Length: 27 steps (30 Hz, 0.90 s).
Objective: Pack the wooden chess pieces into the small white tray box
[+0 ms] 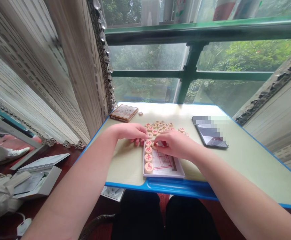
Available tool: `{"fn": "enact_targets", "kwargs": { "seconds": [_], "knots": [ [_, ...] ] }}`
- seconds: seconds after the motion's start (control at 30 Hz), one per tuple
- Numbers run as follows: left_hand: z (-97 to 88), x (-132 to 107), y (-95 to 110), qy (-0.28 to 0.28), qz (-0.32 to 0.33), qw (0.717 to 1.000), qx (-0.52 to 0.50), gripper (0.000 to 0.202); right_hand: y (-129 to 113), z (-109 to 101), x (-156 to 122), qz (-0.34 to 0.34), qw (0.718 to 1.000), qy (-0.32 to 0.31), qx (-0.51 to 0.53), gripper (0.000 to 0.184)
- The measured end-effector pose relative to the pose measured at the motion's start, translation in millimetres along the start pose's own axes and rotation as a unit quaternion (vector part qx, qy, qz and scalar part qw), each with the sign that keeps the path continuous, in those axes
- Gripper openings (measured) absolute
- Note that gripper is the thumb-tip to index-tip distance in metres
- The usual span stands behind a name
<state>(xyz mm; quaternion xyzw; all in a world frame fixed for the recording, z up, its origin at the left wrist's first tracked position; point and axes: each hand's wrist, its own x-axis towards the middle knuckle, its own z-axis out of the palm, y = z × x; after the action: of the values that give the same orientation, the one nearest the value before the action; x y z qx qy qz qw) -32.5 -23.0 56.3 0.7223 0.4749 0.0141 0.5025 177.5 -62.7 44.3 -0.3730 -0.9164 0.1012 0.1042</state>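
Note:
A small clear tray [175, 171] with a red-lined board paper inside lies near the table's front edge. Three round wooden chess pieces [148, 158] with red characters stand in a column along its left side. A loose heap of wooden pieces [160, 127] lies just behind the tray. My left hand [130, 131] rests at the tray's far left corner, fingers curled down on the pieces there. My right hand [174, 143] hovers over the tray's far end, fingers pinched on a piece at the top of the column.
A brown box [124, 112] and one stray piece [140, 113] sit at the table's far left. A dark phone [211, 135] lies to the right. The pale table has a blue rim [185, 188]. Blinds hang at left, a green-framed window behind.

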Motion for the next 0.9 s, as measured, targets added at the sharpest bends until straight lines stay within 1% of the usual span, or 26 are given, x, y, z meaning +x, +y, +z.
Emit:
{"fn": "enact_targets", "kwargs": {
  "seconds": [0.3, 0.4, 0.47, 0.53, 0.6, 0.67, 0.73, 0.8, 0.9],
  "knots": [
    [-3.8, 4.4, -6.9, -0.018, 0.001, 1.000, 0.004, 0.030, 0.0, -2.2, -0.2, 0.002, 1.000, 0.002, 0.011, 0.014],
    [-2.2, 3.4, -6.1, -0.002, 0.005, 1.000, 0.002, 0.027, 6.6, -6.7, -1.0, 0.037, 0.999, 0.027, 0.022, 0.017],
    [0.1, 3.5, -4.1, 0.043, 0.015, 0.999, 0.008, 0.026, 14.3, -11.4, -1.4, 0.089, 0.994, 0.061, 0.025, 0.020],
    [3.3, 5.8, -1.8, 0.114, 0.035, 0.993, 0.016, 0.025, 24.5, -16.5, -1.7, 0.155, 0.983, 0.097, 0.015, 0.023],
    [7.1, 10.6, 0.0, 0.186, 0.059, 0.981, 0.019, 0.024, 36.8, -21.2, -2.7, 0.229, 0.966, 0.120, -0.014, 0.025],
    [10.9, 17.6, 0.2, 0.246, 0.085, 0.965, 0.025, 0.023, 49.7, -24.3, -4.6, 0.292, 0.947, 0.128, -0.050, 0.026],
    [14.0, 25.5, -1.2, 0.313, 0.118, 0.939, 0.081, 0.022, 61.2, -25.5, -7.0, 0.342, 0.930, 0.115, -0.070, 0.028],
    [16.1, 32.6, -3.3, 0.348, 0.142, 0.917, 0.133, 0.022, 69.1, -24.7, -9.0, 0.375, 0.918, 0.105, -0.076, 0.030],
    [18.4, 38.8, -4.3, 0.360, 0.171, 0.903, 0.161, 0.023, 72.5, -21.2, -10.2, 0.384, 0.917, 0.084, -0.064, 0.031]
  ]
}}
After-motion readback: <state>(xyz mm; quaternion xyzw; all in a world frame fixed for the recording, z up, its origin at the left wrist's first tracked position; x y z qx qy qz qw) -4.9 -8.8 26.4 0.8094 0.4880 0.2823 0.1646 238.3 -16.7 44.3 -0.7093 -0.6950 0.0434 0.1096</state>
